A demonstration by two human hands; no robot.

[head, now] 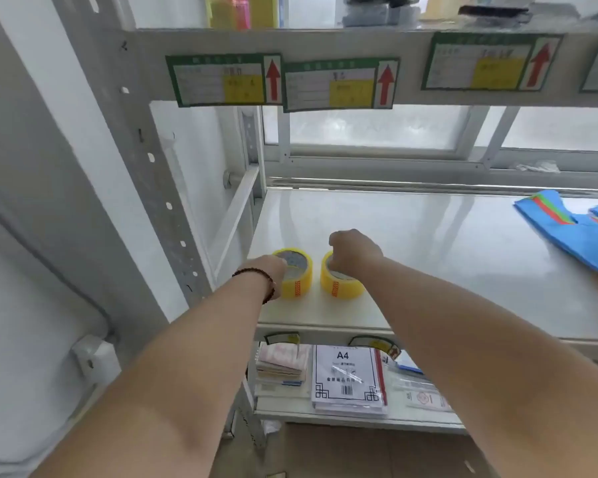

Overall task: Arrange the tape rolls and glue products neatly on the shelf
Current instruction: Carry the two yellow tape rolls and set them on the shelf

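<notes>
At frame centre, the left hand point(271, 269) and right hand point(351, 250) each gripped a yellow tape roll point(296, 279) point(339, 282) on the white metal shelf point(428, 243).

- I face a grey metal shelving rack point(428, 246) set against a frosted window point(377, 127) that lets in pale daylight.
- Left of the rack, a perforated upright point(152, 160) stands before a white wall point(21, 270).
- Green-bordered labels point(223, 80) hang on the rack's upper beam.
- Below the rack, brown floor point(359, 453).

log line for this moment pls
left hand on left yellow tape roll | right hand on right yellow tape roll | both upright, apart, white shelf front-left
</notes>
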